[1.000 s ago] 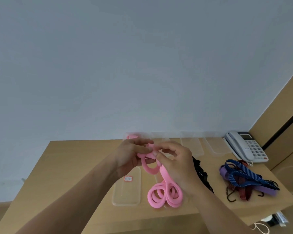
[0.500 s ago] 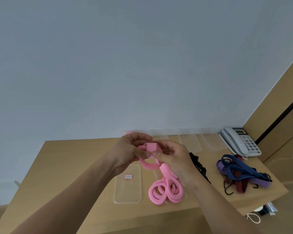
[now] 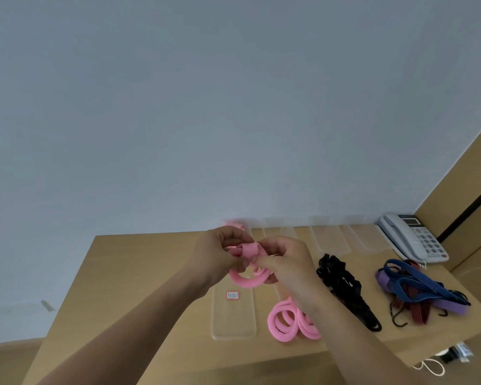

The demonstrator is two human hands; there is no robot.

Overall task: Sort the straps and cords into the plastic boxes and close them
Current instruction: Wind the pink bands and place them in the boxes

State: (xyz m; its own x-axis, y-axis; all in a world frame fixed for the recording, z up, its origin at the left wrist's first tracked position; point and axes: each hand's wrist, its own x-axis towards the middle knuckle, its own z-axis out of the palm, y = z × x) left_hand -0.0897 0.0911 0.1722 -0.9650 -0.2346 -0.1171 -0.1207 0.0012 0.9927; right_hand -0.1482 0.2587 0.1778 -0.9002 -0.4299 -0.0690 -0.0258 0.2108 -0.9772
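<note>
Since before, both my hands (image 3: 257, 262) coil tighter, pinching pink strap (image 3: 247, 269); black cords (image 3: 342, 284), boxes (image 3: 328, 237) unsorted, open

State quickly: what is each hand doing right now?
Left hand: pinching the pink strap.
Right hand: also gripping the pink strap.

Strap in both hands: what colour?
Pink strap, held by left hand and right hand; head view.

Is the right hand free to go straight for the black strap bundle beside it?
Probably not yet. The right hand and the left hand both pinch the pink strap between them. The path itself looks open: the black strap bundle lies uncovered on the table, just right of that wrist.
</note>
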